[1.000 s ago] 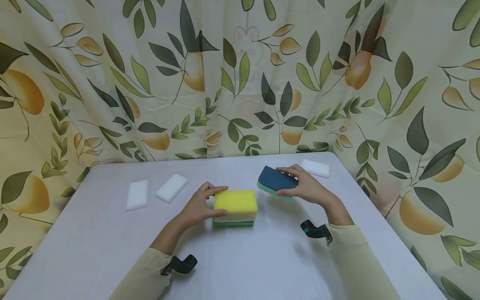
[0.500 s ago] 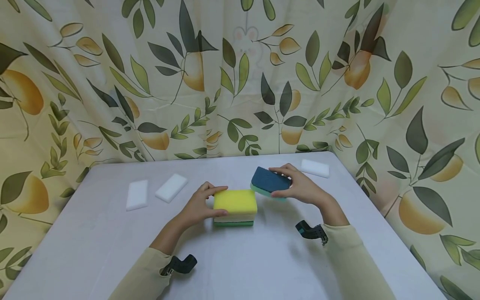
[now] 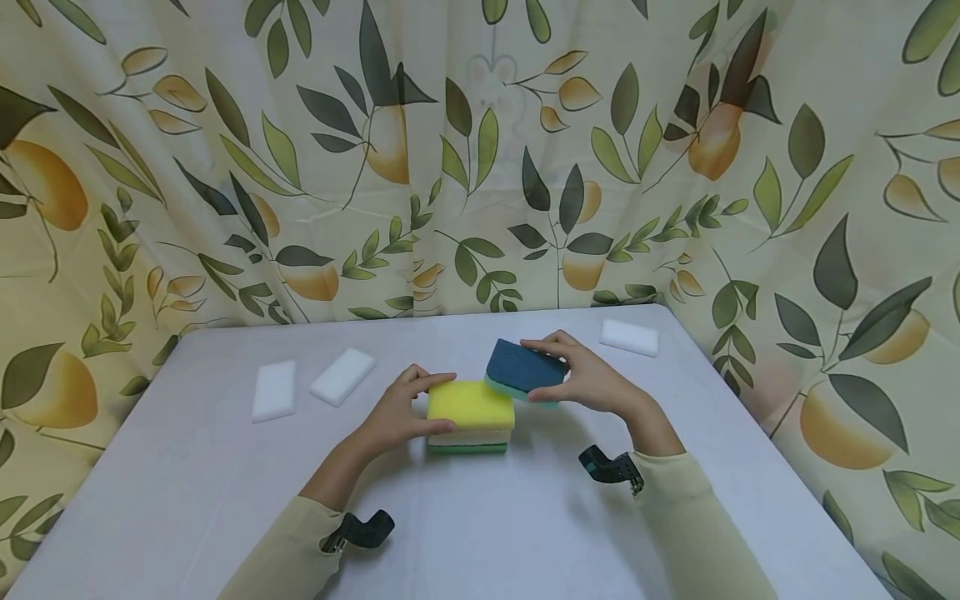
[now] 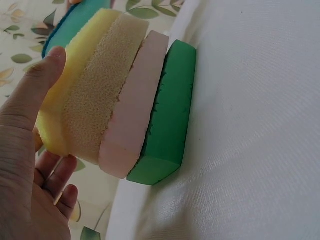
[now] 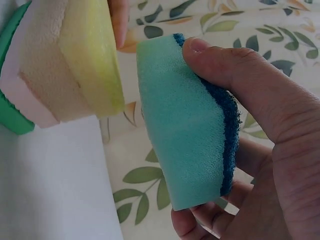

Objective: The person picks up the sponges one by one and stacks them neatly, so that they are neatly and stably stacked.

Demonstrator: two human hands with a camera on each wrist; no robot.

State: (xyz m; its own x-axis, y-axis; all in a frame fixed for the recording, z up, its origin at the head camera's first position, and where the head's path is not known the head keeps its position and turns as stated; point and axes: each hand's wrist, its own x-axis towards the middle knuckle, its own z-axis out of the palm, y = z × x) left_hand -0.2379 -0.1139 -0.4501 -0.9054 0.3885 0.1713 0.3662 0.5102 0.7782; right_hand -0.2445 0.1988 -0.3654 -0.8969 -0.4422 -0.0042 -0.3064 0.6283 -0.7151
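Observation:
A stack of sponges stands on the table, its yellow sponge (image 3: 471, 404) uppermost. Under that, the left wrist view shows a beige porous layer (image 4: 97, 95), a pale pink layer (image 4: 134, 107) and a green block (image 4: 167, 115) at the bottom. My left hand (image 3: 401, 408) grips the yellow sponge at its left end, thumb in front and fingers behind. In my right hand (image 3: 596, 375), pinched between thumb and fingers, is a teal sponge (image 5: 182, 125) with a dark blue scouring side (image 3: 525, 364) facing up. It hovers tilted above the stack's back right corner.
Two white rectangular blocks, one upright (image 3: 274, 391) and one slanted (image 3: 342, 377), lie on the left of the white-covered table (image 3: 187, 500). Another white block (image 3: 629, 337) lies at the back right. A leaf-and-fruit patterned curtain (image 3: 480, 250) hangs behind the table.
My right hand has carried the teal sponge leftward and slightly down, from beside the stack to over its right edge. The left hand and the stack have stayed in place.

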